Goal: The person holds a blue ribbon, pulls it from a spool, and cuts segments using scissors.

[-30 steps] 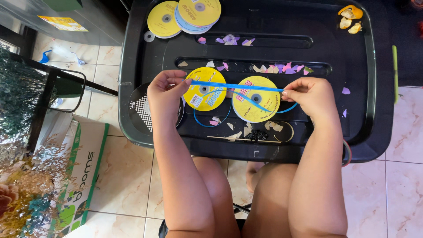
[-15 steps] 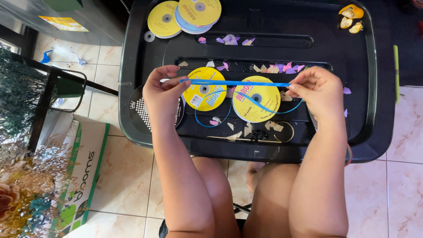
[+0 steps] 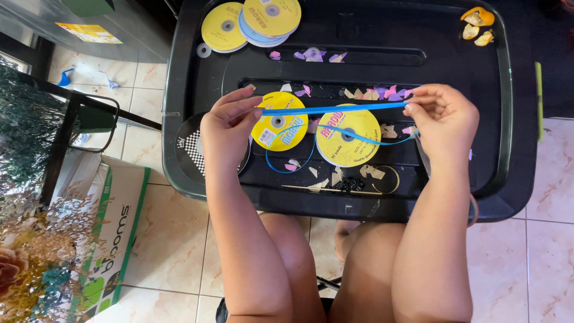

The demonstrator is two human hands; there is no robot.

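The left hand [image 3: 230, 128] and right hand [image 3: 442, 116] each pinch one end of a blue ribbon [image 3: 335, 109], fingers clamped on it, so the strip runs taut and level between them. It hangs just above two yellow ribbon spools [image 3: 347, 137] lying flat on the black plastic lid [image 3: 508, 149], with its tail looping back down to the right-hand spool.

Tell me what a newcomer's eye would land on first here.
First, the blue ribbon pulled taut between the left hand and right hand, over the middle of the black tray. Next, two yellow ribbon spools lying flat just beneath it, with more stacked spools at the tray's far left corner.
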